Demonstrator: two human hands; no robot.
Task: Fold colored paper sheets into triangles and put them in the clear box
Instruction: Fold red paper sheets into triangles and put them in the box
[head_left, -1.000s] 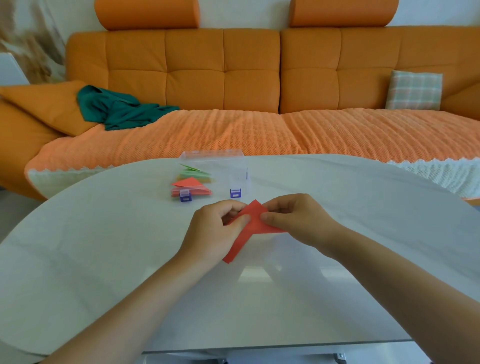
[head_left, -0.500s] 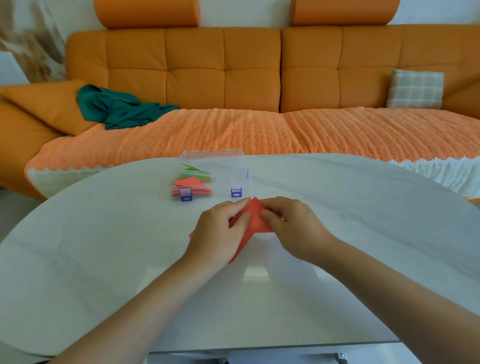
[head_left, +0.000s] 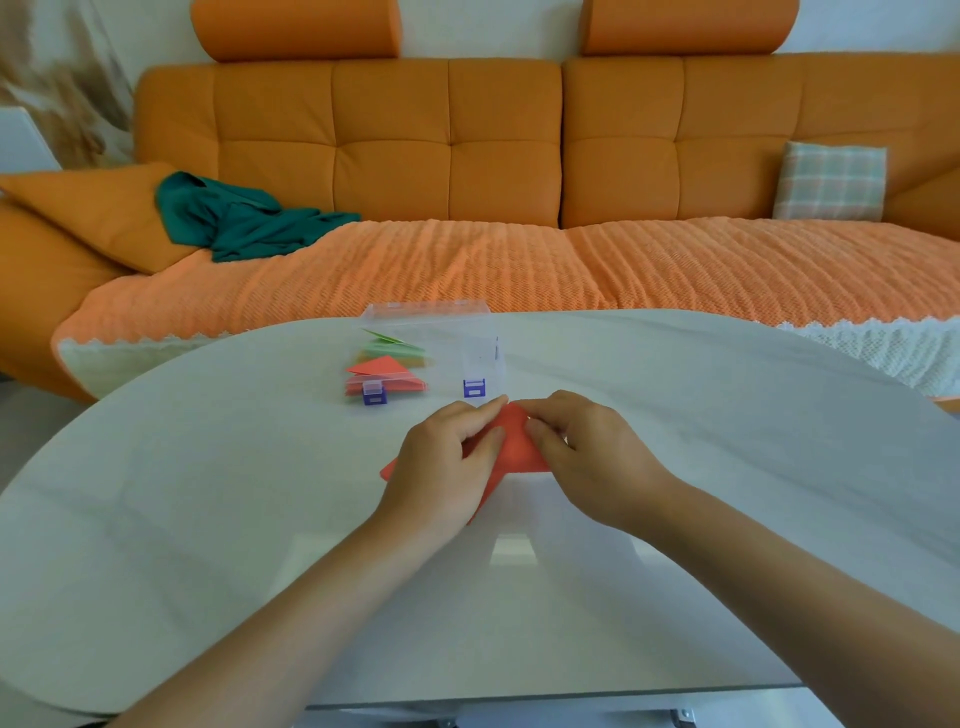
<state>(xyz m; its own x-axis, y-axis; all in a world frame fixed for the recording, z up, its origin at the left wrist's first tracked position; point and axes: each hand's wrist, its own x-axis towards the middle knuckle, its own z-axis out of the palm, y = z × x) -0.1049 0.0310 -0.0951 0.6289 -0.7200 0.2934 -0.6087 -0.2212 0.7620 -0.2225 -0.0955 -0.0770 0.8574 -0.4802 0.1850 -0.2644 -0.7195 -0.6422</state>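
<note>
Paper (head_left: 519, 449) | red, lowered to table (head_left: 208, 519) (was raised) | left hand (head_left: 441, 462), right hand (head_left: 589, 457) pinch it

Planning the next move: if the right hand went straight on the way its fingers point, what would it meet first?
The right hand would first meet the fingers of the left hand, close ahead over the red paper both hold. Beyond stands the clear box; depth there is unclear.
</note>
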